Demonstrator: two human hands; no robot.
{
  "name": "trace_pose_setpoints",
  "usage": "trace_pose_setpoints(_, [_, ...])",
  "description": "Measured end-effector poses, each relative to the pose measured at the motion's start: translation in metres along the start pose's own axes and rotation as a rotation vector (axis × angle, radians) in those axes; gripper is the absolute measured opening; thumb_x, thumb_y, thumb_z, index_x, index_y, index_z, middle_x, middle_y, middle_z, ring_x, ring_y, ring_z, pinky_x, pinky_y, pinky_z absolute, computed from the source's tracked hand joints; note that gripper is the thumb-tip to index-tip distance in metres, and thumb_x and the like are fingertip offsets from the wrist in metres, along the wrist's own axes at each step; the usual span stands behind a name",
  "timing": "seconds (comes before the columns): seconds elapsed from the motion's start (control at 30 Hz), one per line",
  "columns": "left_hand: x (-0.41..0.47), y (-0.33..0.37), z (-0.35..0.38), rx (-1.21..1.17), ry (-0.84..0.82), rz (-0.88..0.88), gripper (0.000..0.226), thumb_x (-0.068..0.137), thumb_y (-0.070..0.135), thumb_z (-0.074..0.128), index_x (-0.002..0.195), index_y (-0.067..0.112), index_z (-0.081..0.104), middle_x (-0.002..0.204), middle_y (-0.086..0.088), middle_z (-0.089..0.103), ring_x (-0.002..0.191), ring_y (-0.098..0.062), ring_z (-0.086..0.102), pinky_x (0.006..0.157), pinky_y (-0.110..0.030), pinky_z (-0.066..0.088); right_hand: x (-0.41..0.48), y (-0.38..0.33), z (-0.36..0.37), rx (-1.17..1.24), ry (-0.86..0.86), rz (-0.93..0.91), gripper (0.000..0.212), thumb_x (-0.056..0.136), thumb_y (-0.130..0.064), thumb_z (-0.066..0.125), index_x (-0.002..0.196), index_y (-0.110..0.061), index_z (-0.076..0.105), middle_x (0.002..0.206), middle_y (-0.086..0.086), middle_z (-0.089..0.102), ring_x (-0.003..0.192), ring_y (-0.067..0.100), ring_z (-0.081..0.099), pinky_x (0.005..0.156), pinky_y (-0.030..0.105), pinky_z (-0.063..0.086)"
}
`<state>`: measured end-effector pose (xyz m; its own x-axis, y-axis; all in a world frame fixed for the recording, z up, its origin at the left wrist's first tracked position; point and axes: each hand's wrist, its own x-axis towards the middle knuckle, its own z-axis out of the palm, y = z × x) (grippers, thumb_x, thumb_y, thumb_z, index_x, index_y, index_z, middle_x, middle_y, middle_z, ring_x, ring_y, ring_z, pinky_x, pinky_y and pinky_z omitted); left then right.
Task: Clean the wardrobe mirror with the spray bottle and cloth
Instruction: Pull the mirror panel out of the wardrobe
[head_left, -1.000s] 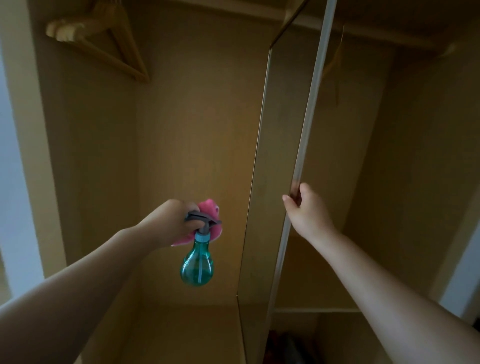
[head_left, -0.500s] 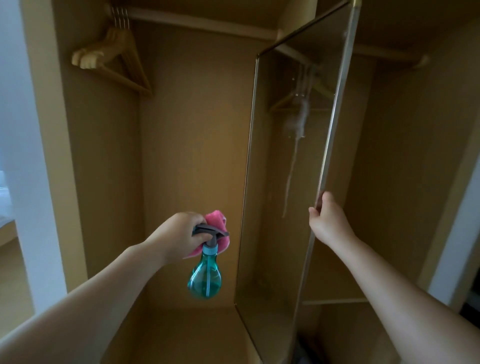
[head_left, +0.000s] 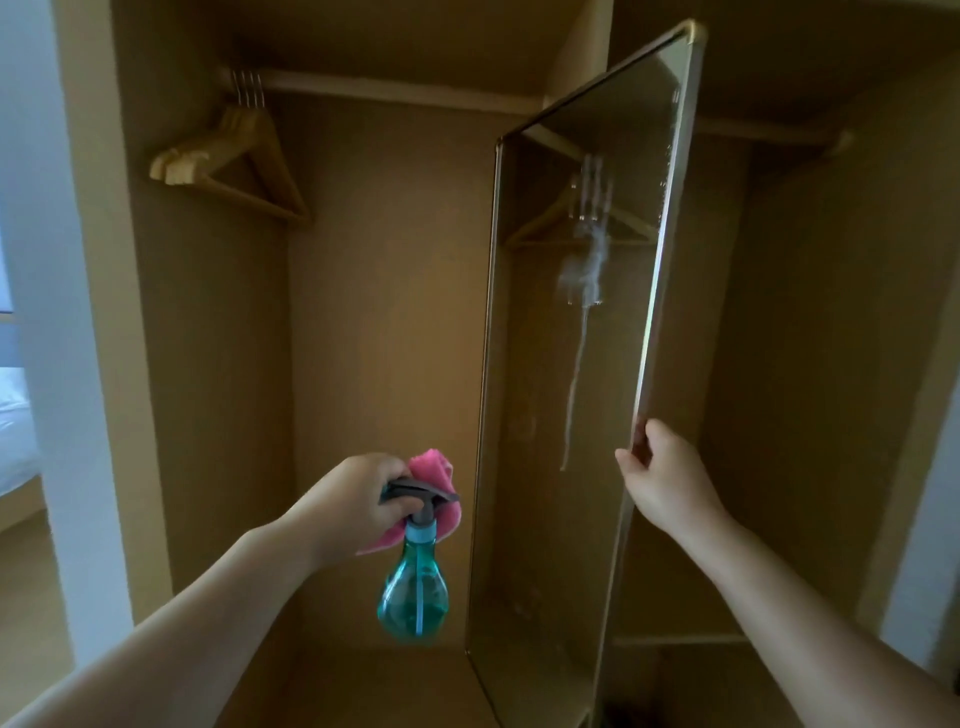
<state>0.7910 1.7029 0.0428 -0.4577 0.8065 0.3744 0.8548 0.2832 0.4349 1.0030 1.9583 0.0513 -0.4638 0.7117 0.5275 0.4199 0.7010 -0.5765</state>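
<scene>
I am gripping the mirror (head_left: 571, 364) by its right edge with my right hand (head_left: 660, 478), right of centre. My left hand (head_left: 358, 499) is clutching the bottle (head_left: 413, 587) and cloth (head_left: 434, 478) at lower centre, apart from the glass. Open wardrobe (head_left: 389, 312) space is lying behind; hangers (head_left: 234, 166) are at upper left. The panel is facing me more than a second ago, exposing a drip streak (head_left: 582, 338).

Spray bottle (head_left: 413, 592) was teal with grey trigger; cloth (head_left: 436, 470) pink; wardrobe (head_left: 384, 312) tan; hangers (head_left: 228, 166) pale wood.
</scene>
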Motion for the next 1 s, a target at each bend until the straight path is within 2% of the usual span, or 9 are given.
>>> trace_pose_setpoints(0.07, [0.006,0.006,0.001,0.017,-0.006,-0.015,0.006,0.086,0.032,0.067,0.083,0.033,0.062,0.075,0.010,0.067,0.067,-0.002,0.063,0.058,-0.017,0.054,-0.001,0.007,-0.007,0.010,-0.010,-0.010,0.017,0.095,-0.024,0.059,0.082,-0.022,0.048,0.075,-0.006,0.053,0.068,0.007,0.057,0.043,0.009,0.032])
trace_pose_setpoints(0.13, [0.009,0.014,0.005,0.043,-0.010,-0.018,0.006,0.086,0.032,0.066,0.084,0.033,0.061,0.076,0.011,0.066,0.068,-0.006,0.063,0.060,-0.019,0.055,-0.001,0.015,-0.015,0.022,0.002,0.011,0.009,0.095,-0.023,0.059,0.092,-0.016,0.054,0.083,-0.005,0.057,0.084,0.019,0.065,0.049,0.011,0.035])
trace_pose_setpoints(0.2, [0.010,0.023,0.009,0.053,-0.016,-0.008,0.011,0.086,0.031,0.066,0.080,0.036,0.059,0.075,0.012,0.065,0.068,-0.004,0.063,0.056,-0.016,0.051,0.004,0.024,-0.020,0.027,0.016,0.044,0.024,0.096,-0.022,0.058,0.114,-0.007,0.057,0.101,0.002,0.061,0.105,0.031,0.062,0.057,0.018,0.043])
trace_pose_setpoints(0.27, [0.010,0.030,0.013,0.040,-0.031,-0.007,0.014,0.086,0.030,0.067,0.078,0.037,0.058,0.075,0.013,0.065,0.068,-0.003,0.063,0.054,-0.013,0.048,0.012,0.033,-0.025,0.041,0.025,0.081,0.042,0.097,-0.023,0.056,0.134,-0.006,0.049,0.130,0.011,0.057,0.123,0.033,0.053,0.085,0.034,0.052])
trace_pose_setpoints(0.33, [0.010,0.036,0.015,0.017,-0.050,-0.019,0.013,0.086,0.030,0.067,0.080,0.037,0.059,0.078,0.012,0.065,0.071,-0.005,0.064,0.058,-0.015,0.051,0.023,0.045,-0.027,0.099,0.015,0.113,0.046,0.098,-0.024,0.054,0.140,-0.008,0.045,0.141,0.013,0.051,0.129,0.032,0.048,0.103,0.045,0.044])
trace_pose_setpoints(0.6, [0.012,0.052,0.027,0.052,-0.045,-0.021,0.005,0.087,0.034,0.067,0.085,0.034,0.062,0.079,0.014,0.064,0.072,-0.007,0.063,0.060,-0.016,0.052,0.064,0.079,-0.029,0.223,-0.007,0.075,0.009,0.097,-0.018,0.056,0.095,-0.010,0.059,0.092,0.006,0.060,0.088,0.030,0.056,0.071,0.036,0.042])
trace_pose_setpoints(0.73, [0.019,0.057,0.034,0.069,-0.049,-0.028,0.005,0.086,0.035,0.067,0.087,0.031,0.065,0.080,0.014,0.064,0.073,-0.006,0.063,0.062,-0.021,0.055,0.085,0.094,-0.019,0.218,-0.016,0.079,0.032,0.098,-0.020,0.054,0.125,-0.002,0.055,0.116,0.014,0.061,0.103,0.030,0.057,0.083,0.038,0.042])
trace_pose_setpoints(0.83, [0.026,0.061,0.037,0.104,-0.050,-0.031,0.009,0.086,0.034,0.066,0.090,0.026,0.067,0.081,0.013,0.065,0.074,-0.006,0.062,0.069,-0.029,0.057,0.099,0.103,-0.012,0.202,-0.046,0.066,0.035,0.098,-0.021,0.052,0.130,-0.008,0.053,0.123,0.015,0.061,0.111,0.032,0.057,0.082,0.035,0.043])
trace_pose_setpoints(1.0, [0.036,0.073,0.040,0.101,-0.048,-0.010,0.015,0.086,0.033,0.066,0.076,0.039,0.057,0.076,0.014,0.063,0.064,0.000,0.060,0.050,-0.009,0.046,0.117,0.116,0.005,0.283,-0.032,0.085,0.032,0.099,-0.024,0.052,0.129,-0.016,0.055,0.118,0.007,0.062,0.113,0.029,0.058,0.085,0.034,0.041])
